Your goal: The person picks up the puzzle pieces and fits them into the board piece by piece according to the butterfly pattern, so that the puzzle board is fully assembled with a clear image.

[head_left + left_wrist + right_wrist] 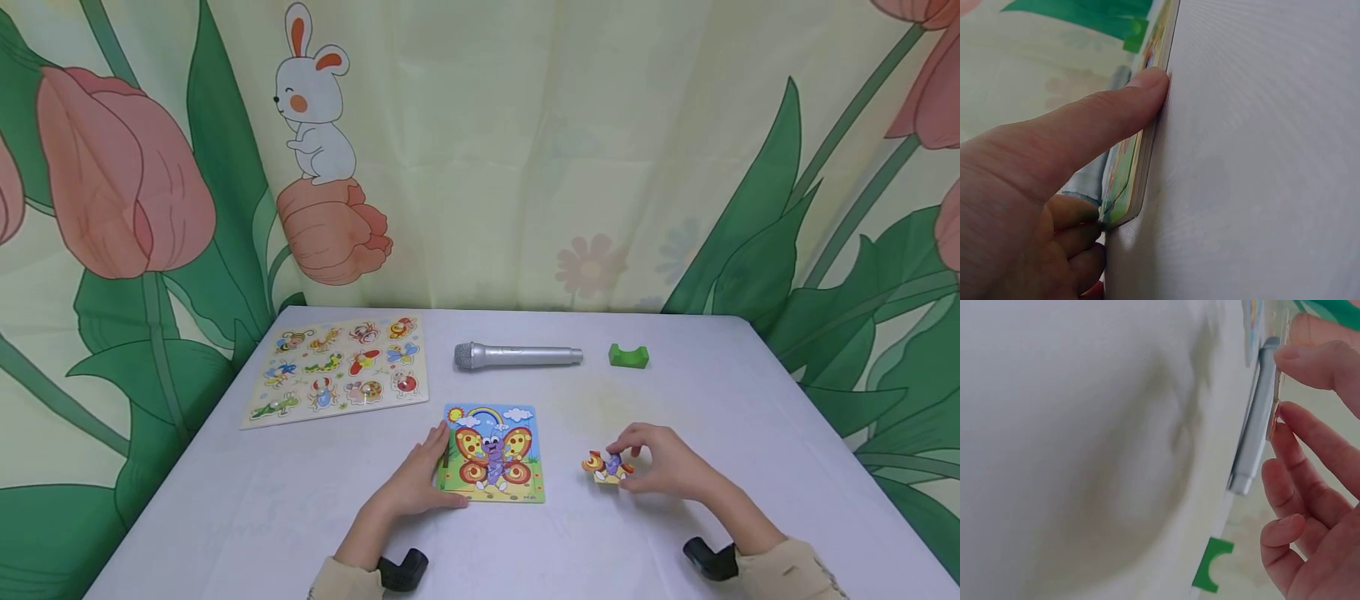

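My left hand (416,479) rests at the left near corner of a square butterfly puzzle board (525,492). In the left wrist view, the straight thumb (1116,112) lies against the board's near edge, with the other fingers (1079,231) at its left side. To the right of the board, my right hand (667,467) pinches a puzzle piece (600,468) showing an orange swirl and purple body. The right wrist view shows that piece (1275,412) edge-on between thumb and fingers, raised over the white table, where a shadow falls.
A pegged insect puzzle board (341,379) lies at the back left. Behind the butterfly board are a silver toy microphone (521,357) and a green notched block (628,357). The white tablecloth (247,508) meets a flowered curtain (517,167) at the back.
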`<state>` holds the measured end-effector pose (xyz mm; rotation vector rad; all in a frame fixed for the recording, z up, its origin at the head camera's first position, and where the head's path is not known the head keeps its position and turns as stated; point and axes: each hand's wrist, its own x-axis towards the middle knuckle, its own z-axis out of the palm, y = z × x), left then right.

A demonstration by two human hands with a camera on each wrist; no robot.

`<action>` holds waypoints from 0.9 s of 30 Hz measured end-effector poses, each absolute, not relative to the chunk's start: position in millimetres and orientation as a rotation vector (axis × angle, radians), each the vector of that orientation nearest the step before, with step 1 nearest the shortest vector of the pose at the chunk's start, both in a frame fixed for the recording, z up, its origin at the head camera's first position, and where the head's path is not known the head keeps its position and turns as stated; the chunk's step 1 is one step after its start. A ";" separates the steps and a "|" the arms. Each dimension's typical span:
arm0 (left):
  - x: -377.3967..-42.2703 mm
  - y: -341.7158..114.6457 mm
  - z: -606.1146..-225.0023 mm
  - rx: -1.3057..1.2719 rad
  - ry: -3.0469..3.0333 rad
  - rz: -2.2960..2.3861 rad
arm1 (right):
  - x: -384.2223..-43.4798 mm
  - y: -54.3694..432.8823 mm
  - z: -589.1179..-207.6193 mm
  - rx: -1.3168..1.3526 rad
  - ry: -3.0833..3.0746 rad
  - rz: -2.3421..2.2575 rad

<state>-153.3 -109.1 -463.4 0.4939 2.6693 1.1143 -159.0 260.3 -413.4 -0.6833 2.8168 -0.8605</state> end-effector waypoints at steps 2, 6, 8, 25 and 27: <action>-153.2 -109.0 -463.4 0.495 2.671 1.113 | -161.0 252.9 -413.1 -0.704 2.817 -0.863; -153.2 -108.8 -463.6 0.496 2.670 1.110 | -165.1 236.5 -412.4 -0.744 2.809 -0.872; -153.3 -108.8 -463.7 0.493 2.669 1.110 | -166.9 227.8 -412.1 -0.759 2.798 -0.883; -154.1 -110.4 -467.0 0.494 2.667 1.105 | -177.0 163.0 -416.3 -0.962 2.670 -0.915; -153.8 -110.5 -466.9 0.499 2.669 1.106 | -178.1 157.0 -418.3 -1.000 2.665 -0.899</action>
